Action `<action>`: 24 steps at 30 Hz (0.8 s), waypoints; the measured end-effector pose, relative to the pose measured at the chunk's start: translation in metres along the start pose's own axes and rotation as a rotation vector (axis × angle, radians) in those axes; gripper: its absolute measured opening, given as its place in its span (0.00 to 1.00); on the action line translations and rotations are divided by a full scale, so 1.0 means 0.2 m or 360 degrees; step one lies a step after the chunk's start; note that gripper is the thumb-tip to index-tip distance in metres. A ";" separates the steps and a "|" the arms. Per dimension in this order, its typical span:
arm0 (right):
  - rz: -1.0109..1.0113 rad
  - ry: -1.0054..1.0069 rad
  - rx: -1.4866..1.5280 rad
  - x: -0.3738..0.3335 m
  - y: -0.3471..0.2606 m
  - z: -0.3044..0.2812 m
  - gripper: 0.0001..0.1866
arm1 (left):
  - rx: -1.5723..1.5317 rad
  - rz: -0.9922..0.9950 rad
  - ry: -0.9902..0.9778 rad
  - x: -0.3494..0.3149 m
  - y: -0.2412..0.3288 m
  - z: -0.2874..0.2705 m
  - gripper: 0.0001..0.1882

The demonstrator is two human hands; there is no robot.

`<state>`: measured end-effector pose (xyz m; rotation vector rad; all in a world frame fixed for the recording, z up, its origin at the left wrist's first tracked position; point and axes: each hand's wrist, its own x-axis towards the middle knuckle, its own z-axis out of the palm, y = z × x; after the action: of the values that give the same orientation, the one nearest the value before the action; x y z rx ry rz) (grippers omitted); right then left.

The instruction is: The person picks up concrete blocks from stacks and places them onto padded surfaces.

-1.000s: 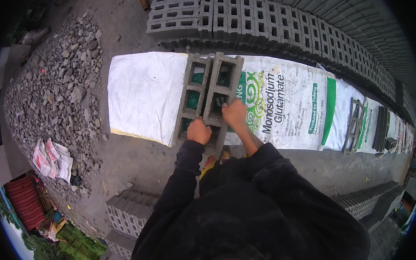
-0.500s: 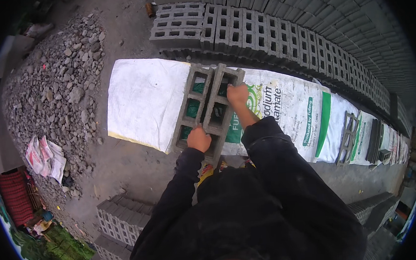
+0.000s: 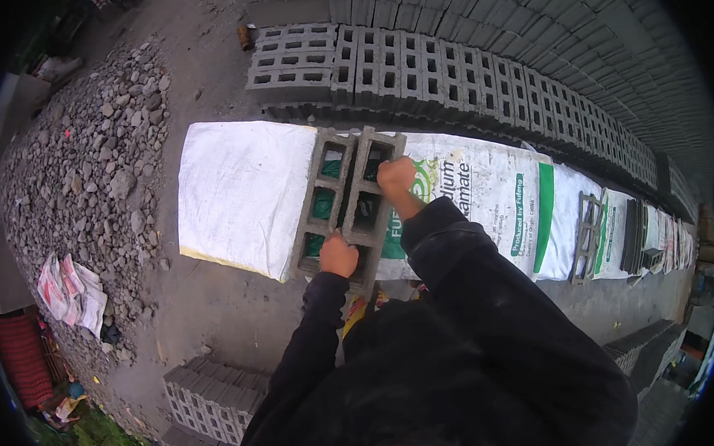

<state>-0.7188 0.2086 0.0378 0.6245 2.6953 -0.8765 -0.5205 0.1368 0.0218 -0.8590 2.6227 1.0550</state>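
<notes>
Two grey hollow concrete blocks lie side by side on white sacks, a narrow gap between them. My right hand (image 3: 396, 175) is closed over the far right side of the right block (image 3: 369, 188), its fingers curled into a cavity. Nearer to me, my left hand (image 3: 338, 256) grips the same block, with its fingers partly hidden. On the left, the other block (image 3: 328, 184) shows green sack material through its cavities. A plain white sack (image 3: 246, 192) lies beyond it, and a printed white-and-green sack (image 3: 493, 192) stretches out to the right.
Long rows of hollow blocks (image 3: 462, 76) stand along the far side. Another block (image 3: 586, 237) rests farther right on the sacks. Gravel (image 3: 99, 148) is heaped at the left, with crumpled sacks (image 3: 74, 293) on it. Stacked blocks (image 3: 209, 396) stand at the near left.
The whole view has shifted, so the blocks and sacks sit slightly lower and farther left in the picture. Both hands keep their hold on the right block.
</notes>
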 end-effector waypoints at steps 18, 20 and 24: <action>0.0234 0.0131 0.1175 0.34 1.22 -0.92 0.25 | -0.0147 0.0649 -0.0104 -0.17 0.68 -0.34 0.33; 0.0320 0.0067 0.1472 0.34 1.30 -1.10 0.26 | -0.0138 0.0776 -0.0100 -0.08 0.83 -0.15 0.33; 0.0172 -0.0023 0.2312 0.35 1.49 -1.45 0.25 | -0.0259 0.1240 -0.0389 -0.12 1.29 0.28 0.31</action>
<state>-0.6685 0.6234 0.0938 0.9055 1.5320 -2.6656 -0.6516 0.3351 0.1375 0.3216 2.7041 1.4303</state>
